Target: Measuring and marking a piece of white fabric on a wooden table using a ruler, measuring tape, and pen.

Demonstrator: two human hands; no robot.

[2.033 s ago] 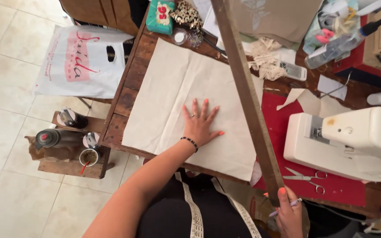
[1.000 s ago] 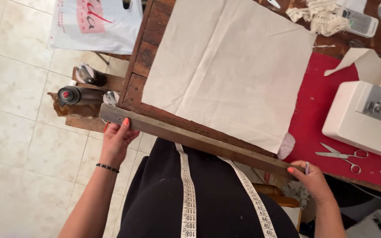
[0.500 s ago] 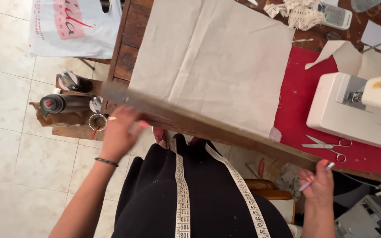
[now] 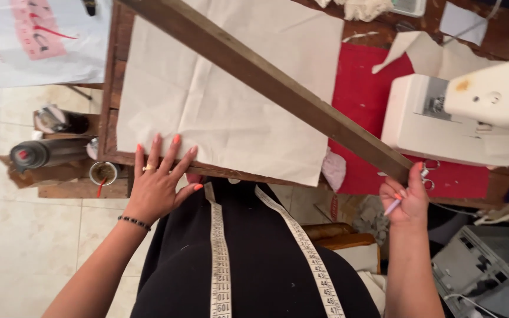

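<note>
A cream cloth lies flat on a dark wooden table. My left hand rests with fingers spread on the cloth's near left edge. A long wooden straightedge slants above the cloth from the upper left to the lower right. My right hand grips its lower end and also holds a thin pale pencil or chalk stick. A measuring tape hangs round my neck over a black top.
A white sewing machine stands at the right on a red cloth, with scissors near its base. A low stand at the left holds a flask and cups. A white plastic bag hangs at the upper left.
My left hand let go of the straightedge and settled on the cloth's near edge. The straightedge swung up from the table's near edge and now slants across the cloth, held only by my right hand.
</note>
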